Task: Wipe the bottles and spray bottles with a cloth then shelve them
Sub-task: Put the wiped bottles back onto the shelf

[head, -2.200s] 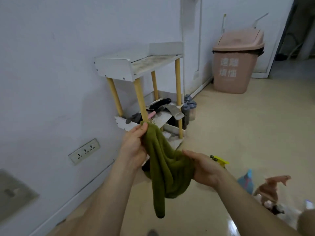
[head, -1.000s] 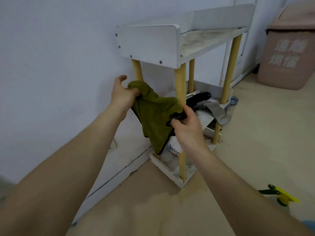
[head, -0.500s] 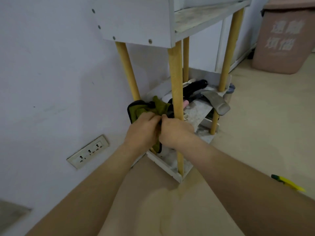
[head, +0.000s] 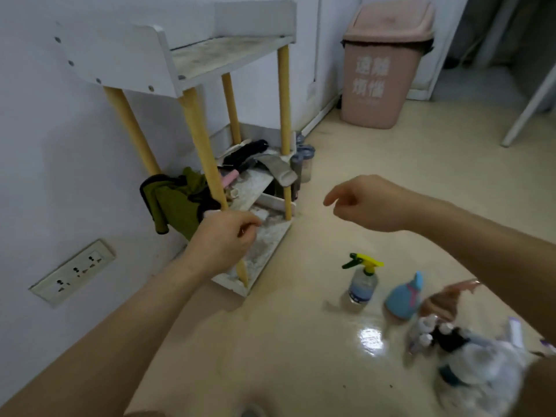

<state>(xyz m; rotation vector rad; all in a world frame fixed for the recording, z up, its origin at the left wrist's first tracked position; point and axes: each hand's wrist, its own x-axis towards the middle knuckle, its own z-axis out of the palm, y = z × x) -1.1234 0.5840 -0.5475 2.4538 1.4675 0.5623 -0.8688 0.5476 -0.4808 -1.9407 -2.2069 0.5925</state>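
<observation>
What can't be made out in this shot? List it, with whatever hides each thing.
1. Head view: the pile of small bottles at lower right is motion-blurred; count and labels unreadable.
2. The lowest tier of the rack is partly covered by the left hand.
3. The green cloth hangs partly behind a yellow leg; how it is fastened is hidden.

- A plain room in a home or dormitory
- White walls, a socket (head: 72, 273) set low, a glossy beige floor (head: 301, 341)
- Pink lidded bin (head: 382, 70) in the corner
- Small white shelf (head: 168, 58) on wooden legs, cluttered with household odds and ends
</observation>
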